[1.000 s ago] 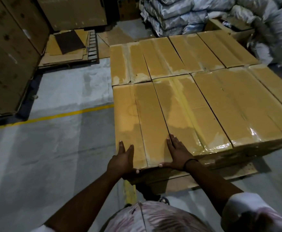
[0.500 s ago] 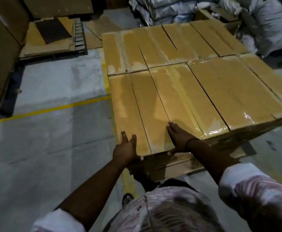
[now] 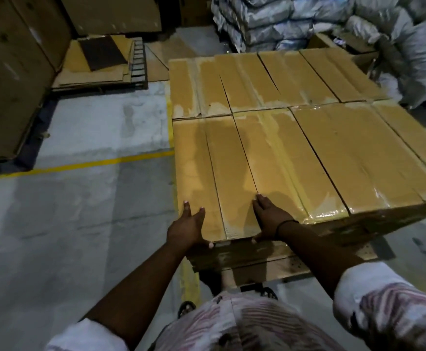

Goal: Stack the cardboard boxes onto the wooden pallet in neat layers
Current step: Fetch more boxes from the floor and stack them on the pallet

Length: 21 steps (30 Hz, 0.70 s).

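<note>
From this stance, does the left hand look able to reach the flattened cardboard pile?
Probably not: the left hand rests on the near box, and the cardboard pile lies well beyond the yellow line.

Light: dim, warm and indoor, falling from above and behind the person.
Glare: pale sheen on the clear tape across the cardboard boxes, strongest at the near edge.
Shadows: two soft dark patches on the box tops ahead of the left hand and right hand; deep shade under the stack and along the tall cartons.
Floor: uneven grey, brighter further off.
Blur: shirt and sacks smeared.
Distortion: straight box edges fan outward near the frame's borders.
</note>
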{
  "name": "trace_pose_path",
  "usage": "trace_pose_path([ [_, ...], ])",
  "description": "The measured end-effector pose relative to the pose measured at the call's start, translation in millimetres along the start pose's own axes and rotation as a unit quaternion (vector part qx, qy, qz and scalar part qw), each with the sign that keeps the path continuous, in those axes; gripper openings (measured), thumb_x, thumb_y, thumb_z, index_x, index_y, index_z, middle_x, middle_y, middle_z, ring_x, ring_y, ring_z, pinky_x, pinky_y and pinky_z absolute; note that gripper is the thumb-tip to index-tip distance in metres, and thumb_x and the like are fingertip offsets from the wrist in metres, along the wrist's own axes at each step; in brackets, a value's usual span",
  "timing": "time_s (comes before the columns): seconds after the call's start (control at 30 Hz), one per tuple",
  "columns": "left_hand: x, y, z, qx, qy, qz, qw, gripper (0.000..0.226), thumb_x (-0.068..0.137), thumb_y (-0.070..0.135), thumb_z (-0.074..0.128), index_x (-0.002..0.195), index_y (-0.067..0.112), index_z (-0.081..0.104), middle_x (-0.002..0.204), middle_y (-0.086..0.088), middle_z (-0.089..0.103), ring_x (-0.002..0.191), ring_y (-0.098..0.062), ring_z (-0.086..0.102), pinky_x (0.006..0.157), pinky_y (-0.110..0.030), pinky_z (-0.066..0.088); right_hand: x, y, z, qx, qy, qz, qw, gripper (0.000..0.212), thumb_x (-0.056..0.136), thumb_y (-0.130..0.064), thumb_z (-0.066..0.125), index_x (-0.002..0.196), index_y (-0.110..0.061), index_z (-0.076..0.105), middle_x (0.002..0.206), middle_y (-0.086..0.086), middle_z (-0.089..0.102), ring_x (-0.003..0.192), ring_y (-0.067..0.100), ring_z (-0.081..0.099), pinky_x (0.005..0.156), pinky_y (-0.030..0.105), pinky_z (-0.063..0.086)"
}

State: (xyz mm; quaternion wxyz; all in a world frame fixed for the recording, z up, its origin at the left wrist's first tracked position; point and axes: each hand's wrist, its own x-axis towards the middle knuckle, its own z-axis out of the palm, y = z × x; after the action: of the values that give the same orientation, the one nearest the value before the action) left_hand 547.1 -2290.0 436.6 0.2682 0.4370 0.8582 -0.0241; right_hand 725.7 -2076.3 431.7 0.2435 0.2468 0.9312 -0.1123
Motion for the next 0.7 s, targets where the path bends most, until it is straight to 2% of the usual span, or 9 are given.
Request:
trace_pose_path([
  [0.37,6,2,6,0.001,-0.007,-0.036,0.999,0.134,0.059,0.077,0.079,0.160,0.039,0.000,0.166,-0.010,-0.024,0.152,-0.036,0.023,0.111,-0.051,0.044,1,12,8,-0.011,0.038,-0.027,0.999,0.137,0.070,-0.067,0.079,0.160,-0.008,-0.005,0.168,0.013,-0.012,0.156,0.030,0.000,0.125,0.039,0.018],
  [0.7,6,7,0,0.016,-0.010,-0.029,0.999,0.131,0.064,0.072,0.080,0.162,0.035,0.000,0.166,-0.013,-0.022,0.153,-0.031,0.021,0.113,-0.046,0.041,1,19,6,-0.038,0.052,-0.056,0.996,0.133,0.072,-0.072,0.073,0.160,-0.005,-0.002,0.168,0.017,-0.007,0.155,0.032,0.002,0.124,0.042,0.022],
])
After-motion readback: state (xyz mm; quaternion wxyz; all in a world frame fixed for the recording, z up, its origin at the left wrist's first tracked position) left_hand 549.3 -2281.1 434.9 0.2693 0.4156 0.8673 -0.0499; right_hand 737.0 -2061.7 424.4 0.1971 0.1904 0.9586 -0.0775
